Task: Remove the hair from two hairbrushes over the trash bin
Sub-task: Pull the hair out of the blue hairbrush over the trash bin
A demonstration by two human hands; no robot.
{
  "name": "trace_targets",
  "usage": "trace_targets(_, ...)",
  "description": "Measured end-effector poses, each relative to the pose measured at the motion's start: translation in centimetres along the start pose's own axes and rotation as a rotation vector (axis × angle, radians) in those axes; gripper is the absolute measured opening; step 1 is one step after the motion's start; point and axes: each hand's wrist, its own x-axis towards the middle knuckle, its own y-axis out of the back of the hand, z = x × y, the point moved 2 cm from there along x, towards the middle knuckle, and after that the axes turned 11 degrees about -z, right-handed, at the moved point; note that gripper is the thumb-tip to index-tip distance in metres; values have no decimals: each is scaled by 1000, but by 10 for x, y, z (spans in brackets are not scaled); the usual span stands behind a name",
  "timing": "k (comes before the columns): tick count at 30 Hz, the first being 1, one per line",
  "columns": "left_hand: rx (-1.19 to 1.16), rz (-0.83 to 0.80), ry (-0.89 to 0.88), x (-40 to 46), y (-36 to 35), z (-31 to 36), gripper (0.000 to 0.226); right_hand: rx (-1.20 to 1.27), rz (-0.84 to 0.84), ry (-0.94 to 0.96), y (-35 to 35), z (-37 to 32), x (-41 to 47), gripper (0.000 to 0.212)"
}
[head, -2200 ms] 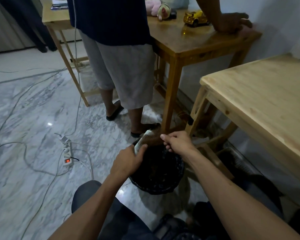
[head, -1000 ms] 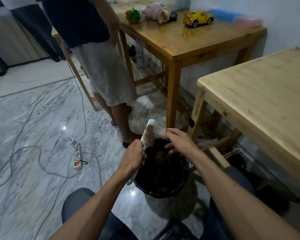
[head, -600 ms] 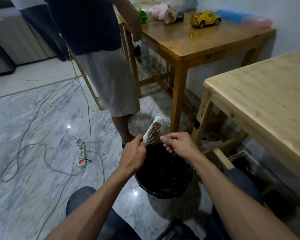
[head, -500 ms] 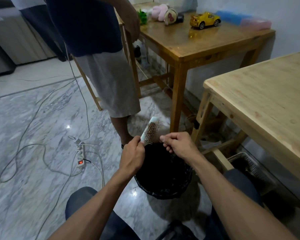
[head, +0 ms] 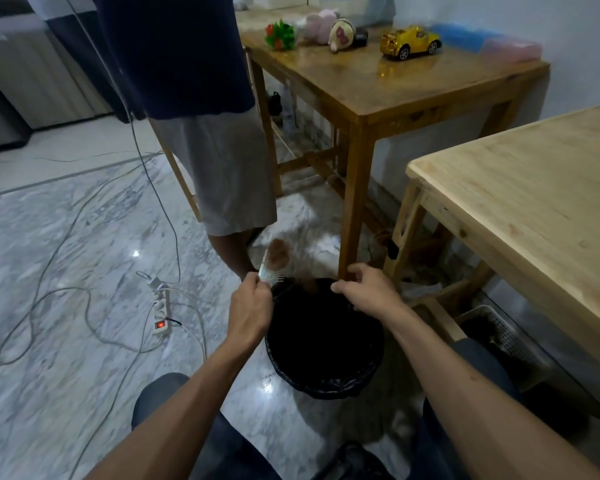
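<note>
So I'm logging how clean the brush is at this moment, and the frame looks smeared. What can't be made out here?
- Hairbrush, head view: motion-blurred, so its bristles and any remaining hair cannot be judged.
- Left hand: it grips the brush, hiding the handle.
- Right hand: fingers curled; whether they pinch hair is too small to tell.
- Trash bin: black interior, contents unreadable.
- Second hairbrush: not in view.

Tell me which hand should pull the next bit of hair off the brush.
Right. The left hand grips the hairbrush, blurred, at the trash bin's far rim. The right hand hovers over the bin beside it, fingers loosely curled, apparently holding nothing, so it is probably better placed.
</note>
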Motion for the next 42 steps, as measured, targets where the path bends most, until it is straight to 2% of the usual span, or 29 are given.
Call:
trace_targets(2, -1, -38, -43, -4, -3, 4, 30, 160, -35, 70, -6, -8, -1, 75)
trace_targets(5, -4, -111, -87, -7, -7, 9, 31, 427, -148, 227, -13, -18, -3, 70)
trace_targets(8, -46, -181, -104, -7, -10, 12, 25, 407, -218, 326, -22, -18, -3, 40)
trace_targets(10, -95, -149, -55, 0, -7, 5, 22, 358, -125, 346, -24, -17, -5, 10)
trace_targets(11, -112, -111, -16, 5, -4, 1, 21, 342, -75, 348, -22, -15, -5, 6)
trace_targets(16, -183, 69, 227, 20, 19, -12, 21, 266, 3, 325, -7, 1, -7, 13)
trace_targets(19, -121, 86, 229, 17, 21, -11, 22, 253, 32, 293, -4, 9, -8, 13)
trace_targets(23, 36, 65, 99, 0, 10, 4, 20, 144, 16, 232, -5, 8, -9, 15)
trace_targets(26, 184, 34, -59, -7, 4, 17, 20, 157, 6, 178, -6, -1, -13, 42)
trace_targets(28, 271, 33, -153, -10, 2, 23, 22, 216, 77, 174, -4, -8, -14, 47)
trace_targets(32, 466, -8, -301, -14, -6, 30, 16, 453, 29, 281, -6, -22, -10, 38)
trace_targets(34, 531, -28, -332, -15, -9, 30, 16, 455, 41, 342, -9, -23, -6, 21)
trace_targets(36, 524, -30, -296, -14, -11, 26, 16, 462, 91, 356, -10, -19, -2, 13)
trace_targets(39, 395, 59, -61, -3, 3, 13, 18, 464, 197, 273, 2, -4, 0, 16)
trace_targets(42, 428, 85, 12, 2, 19, 1, 20, 445, 177, 201, 17, 16, -3, 15)
